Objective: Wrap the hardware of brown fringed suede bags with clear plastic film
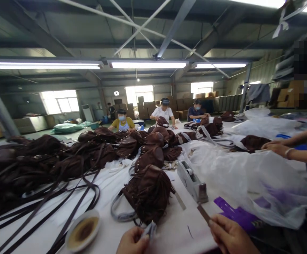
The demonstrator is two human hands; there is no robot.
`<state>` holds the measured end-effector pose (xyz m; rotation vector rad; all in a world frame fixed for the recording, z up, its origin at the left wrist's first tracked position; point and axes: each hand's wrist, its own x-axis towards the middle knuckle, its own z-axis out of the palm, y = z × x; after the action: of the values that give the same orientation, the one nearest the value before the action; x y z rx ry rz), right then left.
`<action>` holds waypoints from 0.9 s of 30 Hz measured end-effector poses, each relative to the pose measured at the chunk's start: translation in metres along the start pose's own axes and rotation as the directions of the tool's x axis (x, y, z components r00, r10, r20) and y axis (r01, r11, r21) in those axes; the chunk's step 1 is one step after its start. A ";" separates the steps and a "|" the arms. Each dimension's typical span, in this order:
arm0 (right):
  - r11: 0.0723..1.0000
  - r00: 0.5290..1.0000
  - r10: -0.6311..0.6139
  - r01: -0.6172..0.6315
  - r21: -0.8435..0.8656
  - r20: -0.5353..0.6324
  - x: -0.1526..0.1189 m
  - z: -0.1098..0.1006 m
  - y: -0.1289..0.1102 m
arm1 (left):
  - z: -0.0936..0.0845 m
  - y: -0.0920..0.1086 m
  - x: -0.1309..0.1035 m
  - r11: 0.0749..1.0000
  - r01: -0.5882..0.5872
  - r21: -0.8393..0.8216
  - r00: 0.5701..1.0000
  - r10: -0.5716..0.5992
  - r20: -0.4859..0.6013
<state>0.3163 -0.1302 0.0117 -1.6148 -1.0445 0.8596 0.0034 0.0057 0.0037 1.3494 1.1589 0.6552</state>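
At the bottom middle, my left hand (133,241) pinches a small greyish piece (150,231) that looks like the wrapped end of a strap; its exact kind is unclear. My right hand (229,233), at the lower right, grips a narrow flat brown strip (203,213) between thumb and fingers. Just beyond my left hand lies a dark brown fringed bag (149,192), its handle (119,210) covered in grey wrapping. A grey tape dispenser (192,183) stands right of the bag, beyond my right hand.
A white bowl of brown liquid (83,231) sits left of my left hand. Brown bags (63,155) and long straps (74,208) heap on the left. Clear plastic bags (248,180) and purple material (234,213) lie right. A co-worker's hands (277,146) work nearby; several people sit beyond.
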 end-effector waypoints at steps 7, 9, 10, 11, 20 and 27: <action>0.972 0.986 -0.053 0.088 -0.219 0.160 -0.024 0.081 -0.047 | 0.002 0.039 -0.017 0.931 0.279 -0.236 0.958 -0.252 0.138; 0.968 0.980 -0.046 0.092 -0.233 0.194 -0.024 0.088 -0.051 | 0.000 0.040 -0.012 0.892 0.330 -0.308 0.939 -0.279 0.199; 0.966 0.978 -0.052 0.100 -0.237 0.202 -0.023 0.091 -0.051 | -0.001 0.039 -0.009 0.877 0.350 -0.329 0.931 -0.288 0.224; 0.965 0.977 -0.058 0.107 -0.238 0.204 -0.023 0.093 -0.050 | -0.002 0.037 -0.007 0.864 0.366 -0.345 0.924 -0.292 0.248; 0.970 0.978 -0.020 0.069 -0.232 0.209 -0.025 0.116 -0.045 | 0.001 0.038 -0.002 0.819 0.417 -0.395 0.898 -0.303 0.320; 0.974 0.982 0.049 -0.007 -0.228 0.181 -0.017 0.134 -0.035 | 0.005 0.033 -0.004 0.820 0.404 -0.406 0.908 -0.306 0.286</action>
<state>0.1812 -0.0938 0.0110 -1.7675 -1.2922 0.9519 0.0150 0.0062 0.0357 0.7471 0.9717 0.4580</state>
